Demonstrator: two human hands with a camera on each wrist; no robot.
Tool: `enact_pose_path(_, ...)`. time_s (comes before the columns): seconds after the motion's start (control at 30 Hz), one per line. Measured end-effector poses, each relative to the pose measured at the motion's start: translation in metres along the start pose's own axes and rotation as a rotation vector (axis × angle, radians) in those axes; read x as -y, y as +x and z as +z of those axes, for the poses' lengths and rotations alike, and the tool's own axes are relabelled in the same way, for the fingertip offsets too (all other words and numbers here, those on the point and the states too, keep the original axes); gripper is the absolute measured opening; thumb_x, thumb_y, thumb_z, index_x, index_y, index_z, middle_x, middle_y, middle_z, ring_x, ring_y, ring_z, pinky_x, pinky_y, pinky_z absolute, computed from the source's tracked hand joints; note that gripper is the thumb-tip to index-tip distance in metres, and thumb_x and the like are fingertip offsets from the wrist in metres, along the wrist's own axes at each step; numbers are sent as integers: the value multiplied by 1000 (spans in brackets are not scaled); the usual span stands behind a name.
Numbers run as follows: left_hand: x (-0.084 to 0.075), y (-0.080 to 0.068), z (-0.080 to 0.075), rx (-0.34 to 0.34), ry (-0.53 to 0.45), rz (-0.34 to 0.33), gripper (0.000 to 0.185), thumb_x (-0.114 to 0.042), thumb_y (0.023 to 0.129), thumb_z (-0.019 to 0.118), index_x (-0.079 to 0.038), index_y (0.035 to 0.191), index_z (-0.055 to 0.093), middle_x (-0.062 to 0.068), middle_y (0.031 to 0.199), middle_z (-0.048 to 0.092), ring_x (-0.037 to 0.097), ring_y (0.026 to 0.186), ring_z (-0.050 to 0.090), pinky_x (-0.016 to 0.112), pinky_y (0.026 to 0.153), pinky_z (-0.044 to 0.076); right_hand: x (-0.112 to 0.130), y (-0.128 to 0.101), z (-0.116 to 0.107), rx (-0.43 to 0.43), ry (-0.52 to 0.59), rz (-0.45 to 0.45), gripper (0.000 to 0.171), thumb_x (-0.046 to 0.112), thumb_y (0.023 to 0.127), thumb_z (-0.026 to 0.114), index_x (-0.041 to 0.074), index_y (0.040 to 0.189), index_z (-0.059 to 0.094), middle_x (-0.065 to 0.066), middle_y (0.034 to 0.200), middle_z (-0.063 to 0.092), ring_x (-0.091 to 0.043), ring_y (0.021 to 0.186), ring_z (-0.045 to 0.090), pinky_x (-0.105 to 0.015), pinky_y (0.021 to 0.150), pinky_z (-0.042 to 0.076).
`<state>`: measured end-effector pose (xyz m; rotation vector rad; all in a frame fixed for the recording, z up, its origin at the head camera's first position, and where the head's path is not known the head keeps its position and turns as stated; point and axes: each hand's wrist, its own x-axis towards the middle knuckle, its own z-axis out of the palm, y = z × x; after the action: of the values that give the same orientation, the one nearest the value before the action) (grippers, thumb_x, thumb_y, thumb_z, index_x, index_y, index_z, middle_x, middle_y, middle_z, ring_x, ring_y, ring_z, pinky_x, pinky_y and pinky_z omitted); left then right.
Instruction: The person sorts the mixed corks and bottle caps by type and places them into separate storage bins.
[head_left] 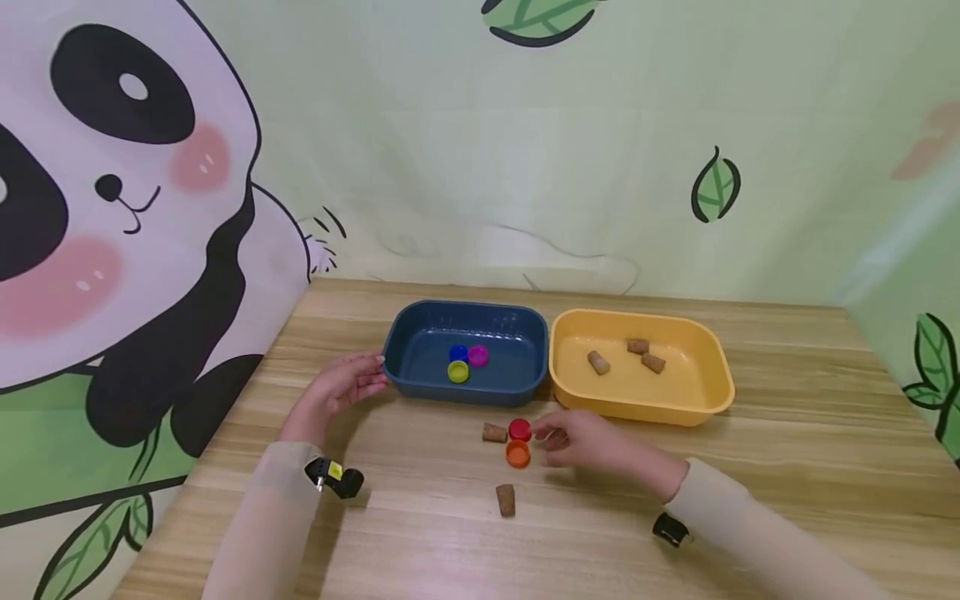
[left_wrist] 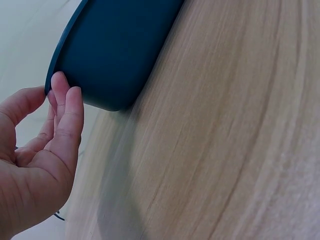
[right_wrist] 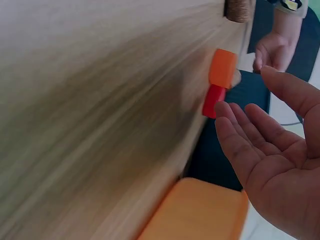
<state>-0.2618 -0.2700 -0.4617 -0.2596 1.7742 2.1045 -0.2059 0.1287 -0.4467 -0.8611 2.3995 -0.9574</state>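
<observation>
Thumb and fingers of the right hand (head_left: 581,442) stand apart, tips just beside the red cap (head_left: 520,429) on the worktop (head_left: 405,533); the orange cap (head_left: 517,454) lies next to it. The left hand (head_left: 341,385) pinches the blue tray (head_left: 420,350) by its rim.

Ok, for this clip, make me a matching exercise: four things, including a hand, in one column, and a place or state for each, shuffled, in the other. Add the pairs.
Things:
1. Blue tray
2. Yellow tray
3. Left hand
4. Red cap

Places or states:
A. Contains three corks
B. Beside the orange cap
C. Contains three small caps
D. Pinching the blue tray's rim

Pairs: 1-C, 2-A, 3-D, 4-B
</observation>
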Motion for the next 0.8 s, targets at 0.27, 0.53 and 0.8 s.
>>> enact_pose_path(0.27, 1, 1, 0, -4, -6, -3, 18, -7, 107, 49, -14, 98, 63, -5, 78, 73, 5, 73, 71, 18, 74, 63, 1, 16, 6, 17, -46, 6, 36, 8, 88, 78, -2, 122, 70, -14, 112, 73, -20, 97, 72, -28, 87, 63)
enact_pose_path(0.53, -1, -1, 0, -6, 6, -10, 13, -10, 108, 49, -11, 105, 61, -5, 79, 73, 5, 74, 72, 19, 76, 63, 2, 26, 8, 61, -82, 21, 35, 7, 87, 78, -2, 119, 70, -9, 101, 74, -9, 87, 66, -19, 80, 59)
enact_pose_path(0.8, 0, 2, 0, -17, 34, -14, 16, -12, 108, 48, -4, 120, 55, -7, 80, 73, 4, 75, 71, 18, 76, 63, 4, 31, 9, 71, -130, -7, 35, 4, 84, 78, -3, 118, 70, -8, 94, 72, -6, 78, 59, -14, 71, 53)
